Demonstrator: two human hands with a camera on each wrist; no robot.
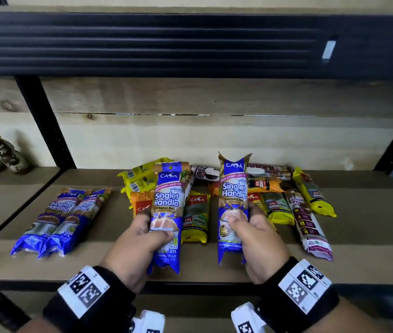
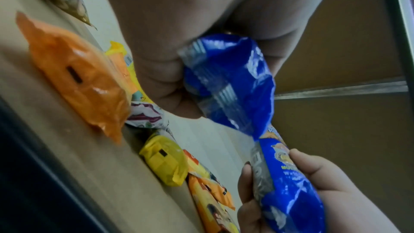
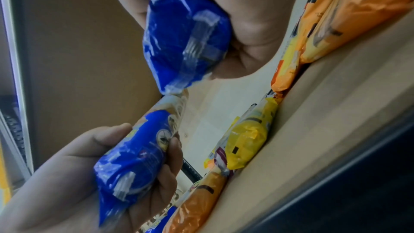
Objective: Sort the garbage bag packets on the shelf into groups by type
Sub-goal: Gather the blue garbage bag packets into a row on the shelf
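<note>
My left hand (image 1: pixel 148 233) grips a blue Singlet Handle packet (image 1: pixel 166 207) upright above the front of the shelf (image 1: pixel 370 212). A second blue Singlet Handle packet (image 1: pixel 233 200) stands upright in the grip of my right hand (image 1: pixel 245 221), a short gap to the right. Two more of the same blue packets (image 1: pixel 58 222) lie side by side on the shelf's left. Behind my hands lies a mixed pile: yellow packets (image 1: pixel 140 179), orange packets (image 1: pixel 265 185) and a brown drawstring packet (image 1: pixel 307 222). The left wrist view shows the left-hand packet (image 2: pixel 228 81); the right wrist view shows the right-hand packet (image 3: pixel 186 38).
A black upright post (image 1: pixel 44 123) divides this bay from the one on the left, where dark bottles (image 1: pixel 3 152) stand. A dark ribbed shelf (image 1: pixel 142 44) hangs overhead. Bare board lies between the blue pair and the pile, and at the far right.
</note>
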